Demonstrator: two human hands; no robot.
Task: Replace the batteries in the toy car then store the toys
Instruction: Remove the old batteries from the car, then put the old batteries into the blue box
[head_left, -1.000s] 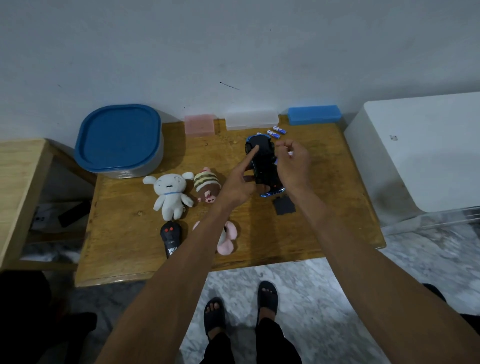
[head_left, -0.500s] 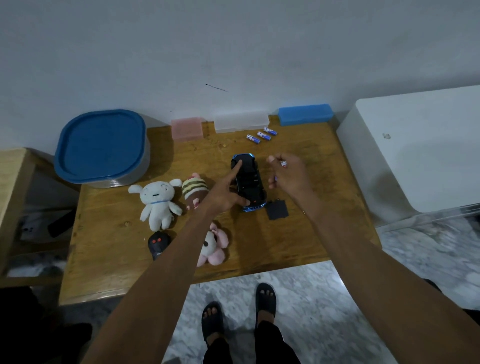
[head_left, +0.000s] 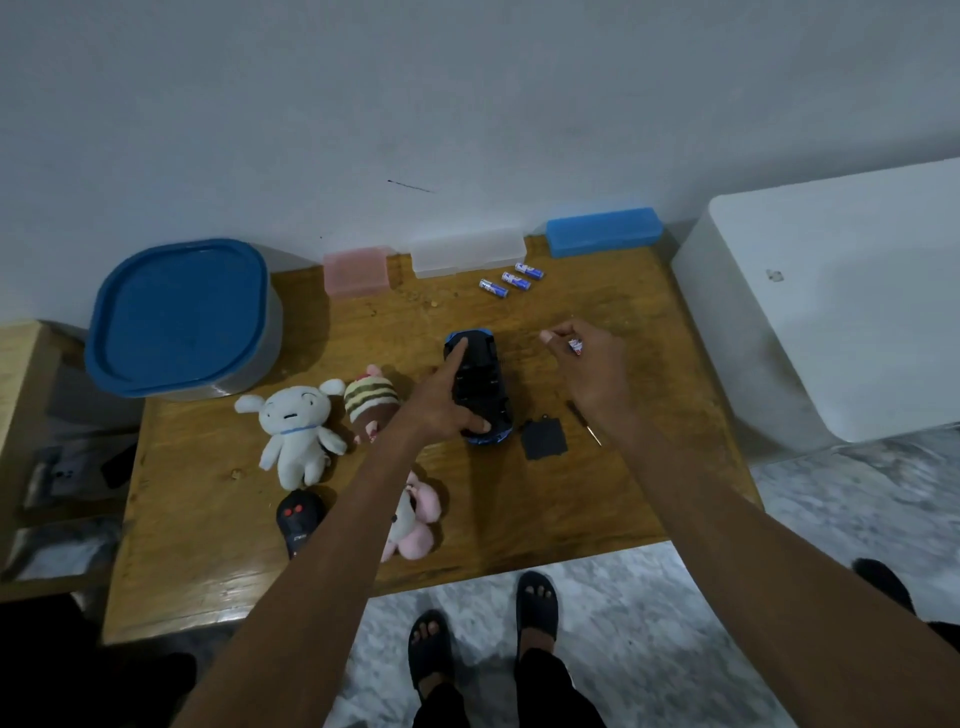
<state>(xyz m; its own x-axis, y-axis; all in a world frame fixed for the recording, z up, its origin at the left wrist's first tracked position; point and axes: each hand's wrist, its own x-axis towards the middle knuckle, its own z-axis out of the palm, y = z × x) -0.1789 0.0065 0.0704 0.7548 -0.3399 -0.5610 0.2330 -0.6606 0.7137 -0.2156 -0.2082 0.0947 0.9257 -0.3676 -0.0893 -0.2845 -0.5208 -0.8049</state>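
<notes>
A blue toy car (head_left: 484, 387) lies upside down on the wooden table (head_left: 571, 499), its battery bay uncovered. My left hand (head_left: 447, 400) holds the car, forefinger stretched along the underside and thumb at its near end. To the right of the car, my right hand (head_left: 589, 366) is raised a little above the table and holds small batteries (head_left: 575, 346) in its curled fingers. Three blue batteries (head_left: 511, 280) lie at the back of the table. The black battery cover (head_left: 543, 439) and a thin screwdriver (head_left: 584, 423) lie just right of the car.
A white plush (head_left: 293, 431), a striped plush (head_left: 371, 405), a pink plush (head_left: 415, 525) and a black remote (head_left: 298, 519) lie at left. A blue-lidded tub (head_left: 179, 317) stands at back left. Pink (head_left: 356, 270), clear (head_left: 467, 252) and blue (head_left: 602, 231) cases line the wall. A white box (head_left: 831, 301) sits at right.
My right hand has drawn away from the car to the right with the batteries it holds. The left hand stays on the car. The camera has tilted, so the table sits lower in view.
</notes>
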